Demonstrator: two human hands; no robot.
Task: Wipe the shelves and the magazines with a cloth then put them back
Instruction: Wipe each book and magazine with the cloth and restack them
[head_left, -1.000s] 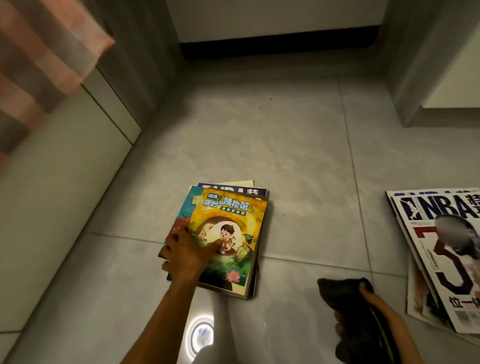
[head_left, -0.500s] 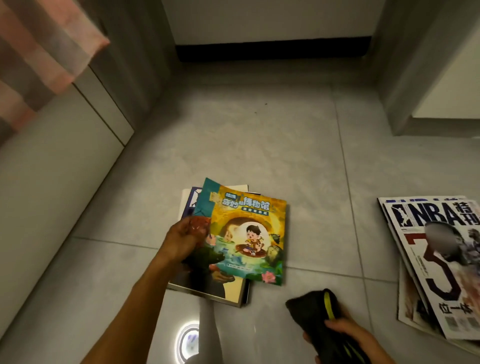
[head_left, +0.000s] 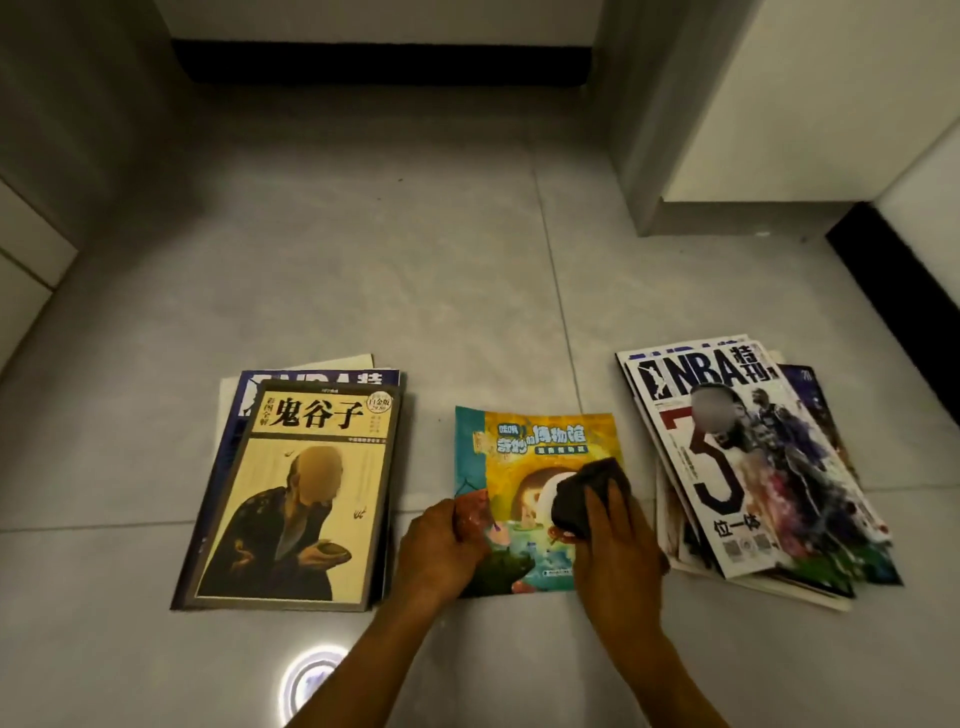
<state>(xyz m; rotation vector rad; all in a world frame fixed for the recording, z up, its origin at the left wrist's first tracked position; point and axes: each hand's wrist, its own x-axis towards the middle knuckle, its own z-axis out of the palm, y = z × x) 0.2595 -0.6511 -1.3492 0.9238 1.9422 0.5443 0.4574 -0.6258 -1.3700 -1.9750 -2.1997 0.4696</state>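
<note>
A colourful children's magazine lies flat on the grey tiled floor between two piles. My left hand grips its lower left corner, fingers curled over the edge. My right hand holds a dark cloth bunched under its fingers and presses it on the middle of the cover. To the left is a pile topped by a yellow book with a robed figure. At the right is a fanned pile topped by an NBA magazine.
A white cabinet corner stands at the back right with a dark baseboard beside it. A dark recess runs along the far wall. White cabinet fronts line the left. A ring-shaped light reflection shines on the floor near me.
My left hand lifted the children's magazine off the left pile and laid it on the floor to the right. My right hand brought the cloth onto its cover. The view swung right.
</note>
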